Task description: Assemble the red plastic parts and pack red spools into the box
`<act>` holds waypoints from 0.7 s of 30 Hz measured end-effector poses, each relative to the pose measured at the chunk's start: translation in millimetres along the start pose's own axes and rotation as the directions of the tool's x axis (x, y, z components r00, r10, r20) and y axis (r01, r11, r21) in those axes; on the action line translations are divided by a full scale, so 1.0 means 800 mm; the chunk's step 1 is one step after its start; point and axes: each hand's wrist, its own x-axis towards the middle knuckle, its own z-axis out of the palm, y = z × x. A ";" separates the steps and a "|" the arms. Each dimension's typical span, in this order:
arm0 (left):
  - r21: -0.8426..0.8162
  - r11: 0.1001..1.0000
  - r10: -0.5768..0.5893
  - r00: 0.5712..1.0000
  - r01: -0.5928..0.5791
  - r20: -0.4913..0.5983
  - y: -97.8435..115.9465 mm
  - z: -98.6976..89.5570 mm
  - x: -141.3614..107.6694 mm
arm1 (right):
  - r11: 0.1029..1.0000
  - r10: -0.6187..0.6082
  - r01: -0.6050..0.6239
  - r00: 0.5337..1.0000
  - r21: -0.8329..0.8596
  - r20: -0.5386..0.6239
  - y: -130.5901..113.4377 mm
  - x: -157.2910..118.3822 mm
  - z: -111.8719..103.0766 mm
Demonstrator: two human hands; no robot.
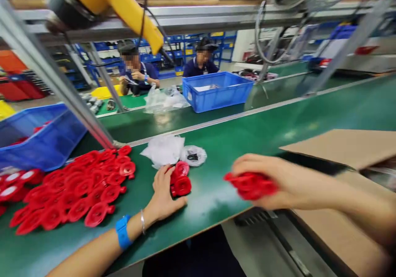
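Observation:
On the green bench, my left hand point(161, 194) curves around the left side of a few red cup-shaped plastic parts point(181, 185), its fingertips against them and the thumb spread in front. Lifted off the bench near its front edge, my right hand point(269, 180) grips a bunch of red plastic parts point(252, 186), smeared by motion. A large pile of similar red parts point(78, 186) covers the bench left of my left hand. Just behind the left hand lie a white plastic bag point(163, 150) and a clear bag with a small black piece point(194, 156).
An open cardboard box point(343, 145) stands at the right. Blue bins point(218, 93) sit at the far left and across the bench. A yellow power tool point(114, 4) hangs overhead, near slanting metal posts point(58, 70). Two people work opposite.

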 end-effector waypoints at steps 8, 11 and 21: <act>-0.264 0.927 0.179 0.934 -0.265 -0.310 -0.022 -0.018 -0.076 | 0.967 -0.249 0.219 0.921 0.131 0.299 -0.130 0.133 0.170; -0.228 0.932 0.191 0.916 -0.282 -0.352 -0.028 -0.019 -0.079 | 0.944 -0.311 0.327 0.929 -0.050 0.200 -0.131 0.130 0.200; -0.279 0.956 -0.107 0.994 0.095 -0.029 -0.041 -0.019 -0.069 | 0.852 -0.523 0.515 0.841 -0.096 -0.140 -0.076 0.138 0.257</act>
